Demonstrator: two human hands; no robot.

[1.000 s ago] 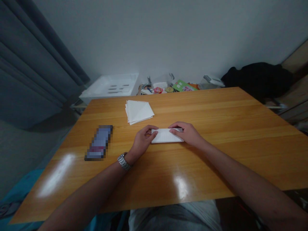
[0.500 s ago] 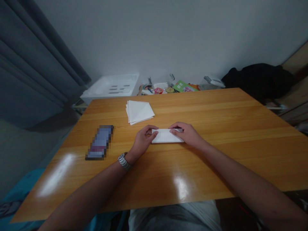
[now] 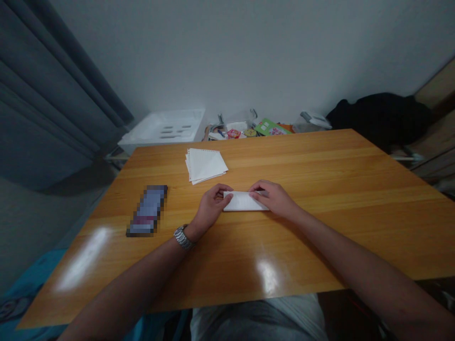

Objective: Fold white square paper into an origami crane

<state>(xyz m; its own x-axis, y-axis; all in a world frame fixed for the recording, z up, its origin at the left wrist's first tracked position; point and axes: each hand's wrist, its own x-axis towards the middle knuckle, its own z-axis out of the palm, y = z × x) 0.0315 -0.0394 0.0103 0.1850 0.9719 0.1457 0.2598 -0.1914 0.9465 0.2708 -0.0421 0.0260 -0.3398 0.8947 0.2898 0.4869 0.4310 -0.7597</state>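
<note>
A narrow folded strip of white paper (image 3: 241, 201) lies lengthwise across the wooden table (image 3: 305, 166), in front of me. My left hand (image 3: 214, 201) grips its left end, thumb on top and fingers behind the far edge. At the right end my right hand (image 3: 272, 196) holds it the same way, its thumb lying over the paper. A stack of white sheets (image 3: 206, 165) rests beyond my left hand, slightly fanned.
A phone (image 3: 147, 210) with a blurred screen lies left of my left hand. Behind the table are a white foam tray (image 3: 167, 127), a green booklet (image 3: 270, 128), small items and a black cloth (image 3: 380, 116).
My right hand has shifted very slightly left along the paper strip. My left hand keeps its hold, nearly still.
</note>
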